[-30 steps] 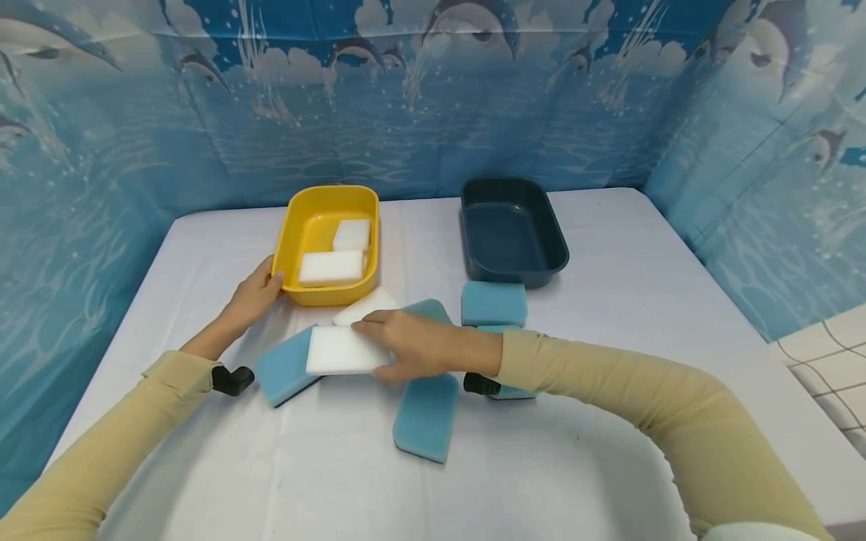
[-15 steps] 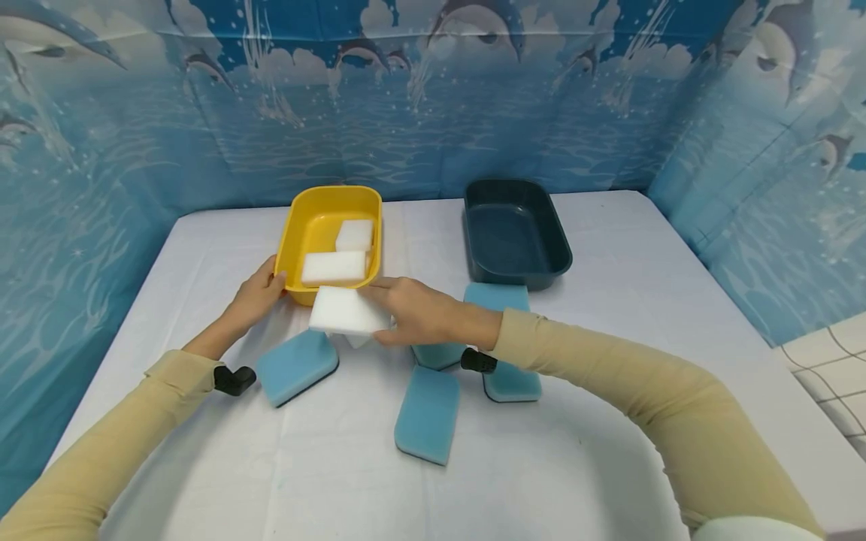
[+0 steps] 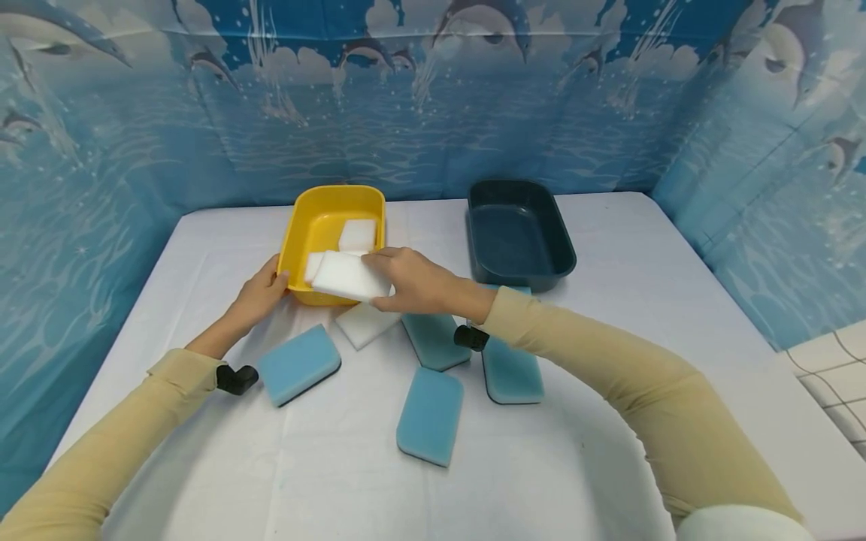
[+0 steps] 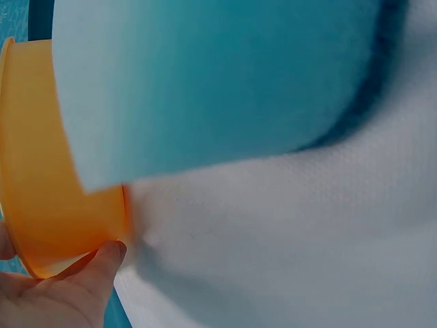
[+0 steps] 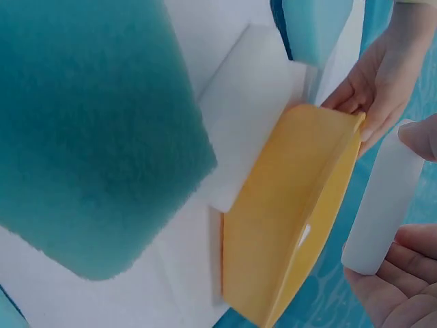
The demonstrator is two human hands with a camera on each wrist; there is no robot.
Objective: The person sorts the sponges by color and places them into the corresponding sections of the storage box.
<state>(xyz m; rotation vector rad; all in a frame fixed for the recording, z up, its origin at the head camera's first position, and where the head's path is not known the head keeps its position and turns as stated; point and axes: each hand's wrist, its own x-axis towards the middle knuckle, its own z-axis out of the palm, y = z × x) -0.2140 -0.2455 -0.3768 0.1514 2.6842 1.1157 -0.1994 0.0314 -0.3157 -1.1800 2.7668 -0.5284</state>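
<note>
My right hand (image 3: 422,282) pinches a white sponge block (image 3: 352,276) over the front rim of the yellow tub (image 3: 298,240). In the right wrist view, thumb and fingers hold that sponge (image 5: 384,198) from opposite sides. My left hand (image 3: 260,295) grips the tub's near left corner; its thumb presses the outer wall in the left wrist view. Inside the tub lie two white sponges, one (image 3: 356,235) towards the back and one partly hidden behind the held sponge. Another white sponge (image 3: 367,324) rests on the table just before the tub.
A dark blue tub (image 3: 519,233) stands at the back right with nothing seen in it. Several blue sponges with dark undersides lie about the white table, one (image 3: 300,366) near my left wrist and one (image 3: 430,417) nearer the front. A dolphin-print curtain (image 3: 433,135) hangs behind.
My right hand has lifted the white sponge off the table pile and carried it away from me, up over the tub's front rim. The left hand stays at the tub's corner.
</note>
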